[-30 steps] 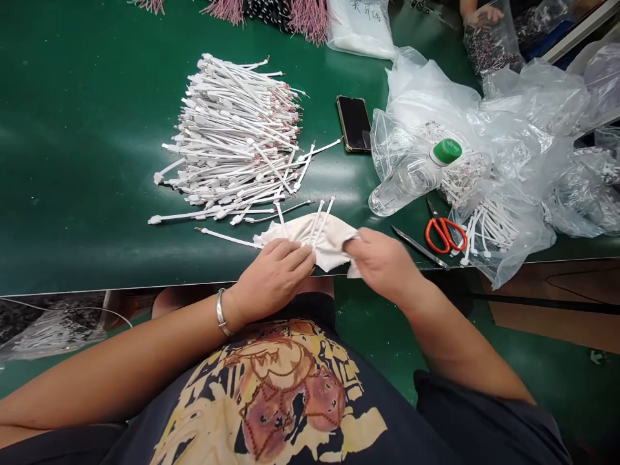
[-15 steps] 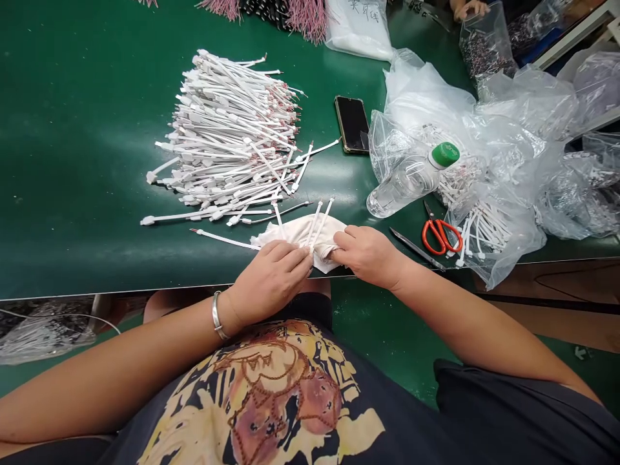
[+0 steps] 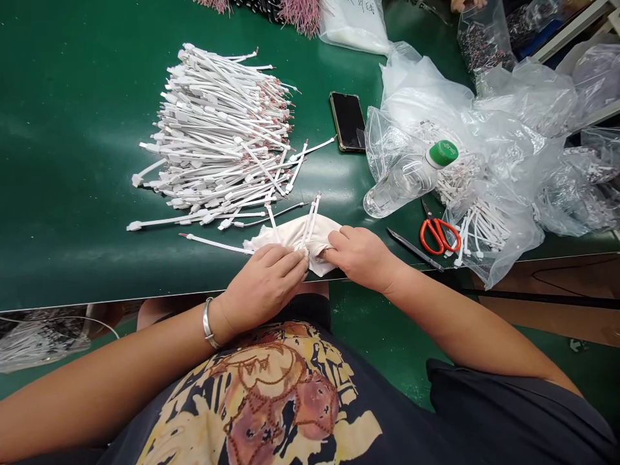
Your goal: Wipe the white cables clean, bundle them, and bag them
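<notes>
Near the table's front edge lies a white cloth (image 3: 324,227). My right hand (image 3: 361,255) is closed on a bunched fold of it. My left hand (image 3: 271,274), with a silver bangle at the wrist, is closed on short white cables (image 3: 310,223) that stick up over the cloth, their ends pointing away from me. Another cable (image 3: 217,244) lies to the left of my left hand, its right end next to the fingers. Beyond the hands spreads a big pile of white cables (image 3: 217,135), with some red wire ends at its right side.
A phone (image 3: 347,121) lies right of the pile. Further right are a green-capped bottle (image 3: 402,184), red-handled scissors (image 3: 440,236), a pointed metal tool (image 3: 414,249) and clear plastic bags (image 3: 508,142) with cables. Another person's hand (image 3: 467,5) shows at the top right.
The whole view has shifted slightly, so the table things appear further left. The upright cables between my hands now stand closer together. Both hands keep their hold.
</notes>
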`<state>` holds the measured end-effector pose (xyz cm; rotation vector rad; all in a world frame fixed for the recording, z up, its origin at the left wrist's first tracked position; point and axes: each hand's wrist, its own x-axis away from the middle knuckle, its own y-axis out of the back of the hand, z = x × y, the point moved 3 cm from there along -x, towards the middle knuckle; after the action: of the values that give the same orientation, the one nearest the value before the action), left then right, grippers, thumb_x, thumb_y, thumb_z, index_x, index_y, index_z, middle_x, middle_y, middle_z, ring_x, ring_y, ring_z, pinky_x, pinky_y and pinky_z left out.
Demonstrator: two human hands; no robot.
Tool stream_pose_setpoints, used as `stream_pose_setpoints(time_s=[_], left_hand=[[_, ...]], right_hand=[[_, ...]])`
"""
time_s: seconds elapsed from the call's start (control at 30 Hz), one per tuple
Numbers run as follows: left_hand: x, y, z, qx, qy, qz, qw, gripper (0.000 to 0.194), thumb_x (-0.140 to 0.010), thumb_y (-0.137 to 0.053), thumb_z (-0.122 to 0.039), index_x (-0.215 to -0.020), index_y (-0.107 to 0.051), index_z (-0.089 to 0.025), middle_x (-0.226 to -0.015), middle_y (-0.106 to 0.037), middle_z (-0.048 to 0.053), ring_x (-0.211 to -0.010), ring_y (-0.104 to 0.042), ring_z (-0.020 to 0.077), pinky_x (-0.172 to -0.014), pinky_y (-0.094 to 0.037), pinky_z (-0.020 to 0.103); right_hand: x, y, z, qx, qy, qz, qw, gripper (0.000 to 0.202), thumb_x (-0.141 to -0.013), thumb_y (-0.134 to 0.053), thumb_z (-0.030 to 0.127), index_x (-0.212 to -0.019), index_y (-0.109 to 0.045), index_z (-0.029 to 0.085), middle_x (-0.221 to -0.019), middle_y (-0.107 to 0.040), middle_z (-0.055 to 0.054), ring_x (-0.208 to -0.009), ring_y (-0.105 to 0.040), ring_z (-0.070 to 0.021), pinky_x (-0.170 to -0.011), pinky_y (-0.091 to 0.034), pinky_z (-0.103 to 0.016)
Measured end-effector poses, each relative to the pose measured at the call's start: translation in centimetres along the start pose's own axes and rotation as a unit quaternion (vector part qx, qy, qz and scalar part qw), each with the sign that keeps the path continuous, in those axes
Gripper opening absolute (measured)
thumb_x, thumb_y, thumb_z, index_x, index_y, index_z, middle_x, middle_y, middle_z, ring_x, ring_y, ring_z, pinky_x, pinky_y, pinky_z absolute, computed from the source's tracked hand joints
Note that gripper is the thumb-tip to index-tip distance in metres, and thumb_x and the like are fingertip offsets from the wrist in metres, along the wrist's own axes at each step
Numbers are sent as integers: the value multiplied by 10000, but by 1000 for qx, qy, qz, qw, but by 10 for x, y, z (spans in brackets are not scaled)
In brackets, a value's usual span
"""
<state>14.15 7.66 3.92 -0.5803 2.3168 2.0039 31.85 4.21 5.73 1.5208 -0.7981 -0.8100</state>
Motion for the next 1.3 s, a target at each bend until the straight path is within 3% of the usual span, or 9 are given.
stream_pose_setpoints(time_s=[0.27, 0.47, 0.6, 0.77, 1.0, 1.2, 1.3], left_hand=[[0, 0, -1, 23, 12, -16, 1000, 296, -878, -498, -217, -1152, -582, -140, -1049, -643, 128, -957, -564, 243, -825, -459, 413], [-9, 12, 2, 76, 52, -8, 996, 224, -909, -455, -245, -1006, -640, -164, -948, -657, 79, -864, -555, 198, -784, -442, 364], [-19, 15, 4, 63, 100, -9, 993, 230, -907, -452, -274, -893, -652, -162, -876, -636, 79, -826, -533, 209, -752, -424, 360], [-28, 16, 4, 5, 158, 21, 987, 215, -870, -494, -304, -822, -637, -151, -789, -610, 89, -756, -545, 227, -677, -383, 370], [-35, 23, 7, 6, 175, 67, 982, 244, -878, -454, -228, -749, -645, -147, -709, -632, 72, -716, -583, 208, -671, -362, 344], [-44, 21, 20, 109, 199, 113, 967, 211, -851, -528, -316, -773, -667, -177, -730, -668, 36, -665, -587, 171, -637, -370, 300], [-44, 23, 26, 94, 215, 87, 968, 186, -833, -559, -332, -789, -650, -176, -728, -660, 28, -650, -574, 172, -620, -358, 302]], right_hand=[[-1, 0, 3, -16, -66, 23, 997, 204, -858, -466, 133, -869, -658, 202, -752, -535, -71, -684, -406, -181, -561, -214, -321], [14, 6, 14, -116, -193, -72, 972, 329, -871, -406, 110, -1087, -633, 209, -875, -592, -71, -801, -488, -187, -699, -376, -286], [28, 1, 34, -183, -208, -109, 955, 327, -851, -434, 93, -1089, -636, 189, -1067, -614, -82, -931, -498, -207, -822, -420, -306], [37, -11, 48, -185, -228, -135, 946, 296, -841, -470, 92, -1042, -658, 202, -1106, -631, -66, -952, -486, -210, -873, -417, -329], [40, -17, 52, -205, -255, -174, 929, 325, -840, -474, 96, -1103, -635, 200, -1106, -639, -74, -956, -510, -212, -863, -419, -345], [42, -15, 47, -222, -283, -225, 906, 359, -807, -425, 47, -1068, -635, 175, -957, -604, -89, -877, -507, -211, -790, -435, -336], [46, -11, 40, -221, -333, -224, 889, 375, -822, -390, 51, -1094, -625, 159, -864, -557, -83, -806, -505, -197, -731, -429, -313]])
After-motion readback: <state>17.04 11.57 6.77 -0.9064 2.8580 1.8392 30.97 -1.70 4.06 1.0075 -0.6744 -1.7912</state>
